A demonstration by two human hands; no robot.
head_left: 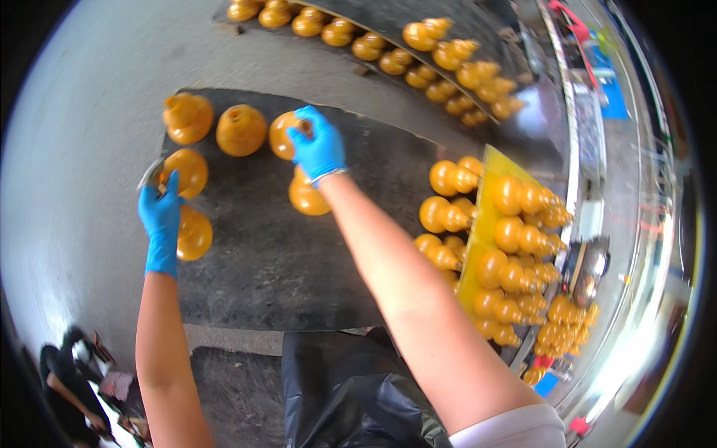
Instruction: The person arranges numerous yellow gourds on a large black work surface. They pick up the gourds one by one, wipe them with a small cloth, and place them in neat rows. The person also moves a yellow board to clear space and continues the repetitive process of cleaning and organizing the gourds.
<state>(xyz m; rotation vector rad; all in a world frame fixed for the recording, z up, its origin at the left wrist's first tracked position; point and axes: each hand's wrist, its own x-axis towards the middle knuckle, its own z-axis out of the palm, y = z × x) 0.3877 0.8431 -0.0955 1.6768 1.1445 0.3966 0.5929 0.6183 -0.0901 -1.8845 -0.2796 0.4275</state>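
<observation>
Both my hands wear blue gloves over the black board [276, 269]. With my right hand [321, 145] I grip the top of a glossy orange gourd-shaped piece [281, 136], fingers bent round its neck. Just below it stands another orange gourd [308, 198], partly behind my wrist. At the board's left edge my left hand [159, 216] is closed on a small silvery, round-rimmed thing [151, 173]; its kind is unclear. That hand is beside an orange gourd [191, 173], with one more gourd [196, 235] nearer me. Two upright gourds [241, 131] stand along the far edge.
At the right, several gourds stand on and beside a yellow panel [482, 216]. A second dark board [373, 19] at the back has rows of gourds on and along it. Near me lies a black apron [336, 388]. Another person [71, 388] is at the lower left.
</observation>
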